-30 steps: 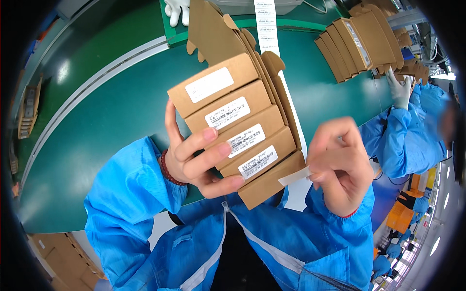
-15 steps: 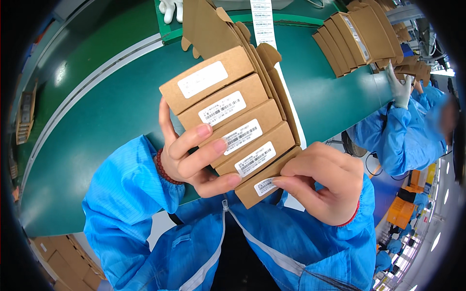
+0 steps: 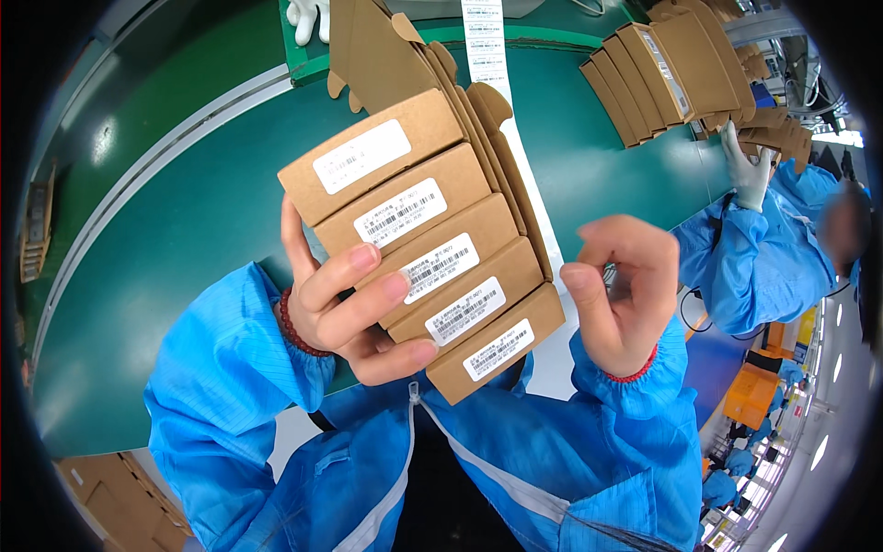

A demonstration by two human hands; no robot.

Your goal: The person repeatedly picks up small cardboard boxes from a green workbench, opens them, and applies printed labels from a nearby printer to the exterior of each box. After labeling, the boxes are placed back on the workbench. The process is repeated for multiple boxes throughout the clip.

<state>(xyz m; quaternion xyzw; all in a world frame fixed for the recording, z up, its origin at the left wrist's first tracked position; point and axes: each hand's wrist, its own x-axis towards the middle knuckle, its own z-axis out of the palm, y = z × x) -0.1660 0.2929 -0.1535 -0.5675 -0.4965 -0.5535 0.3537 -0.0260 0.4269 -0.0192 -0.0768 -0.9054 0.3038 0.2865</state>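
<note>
My left hand (image 3: pixel 345 308) is wrapped round the side of a row of several flat brown cardboard boxes (image 3: pixel 455 152), held tilted in front of me. Its fingers press on their narrow faces, each of which bears a white printed label. The nearest box (image 3: pixel 543 317) has its label (image 3: pixel 498 350) fully in sight. Just right of that box, apart from it, is my right hand (image 3: pixel 635 285), with curled fingers, a gap between thumb and forefinger, and nothing visible in it. Open cardboard flaps (image 3: pixel 377 55) rise behind the row.
A strip of white labels (image 3: pixel 485 46) runs over the green table (image 3: pixel 589 184) behind the boxes. More cardboard boxes (image 3: pixel 644 78) stand at the far right, near a co-worker's gloved hand (image 3: pixel 750 175). A white glove (image 3: pixel 308 18) lies at the far left.
My right hand has let go of the nearest box's label and moved away to the right and up. That label now shows whole. The row of boxes has shifted slightly left in view.
</note>
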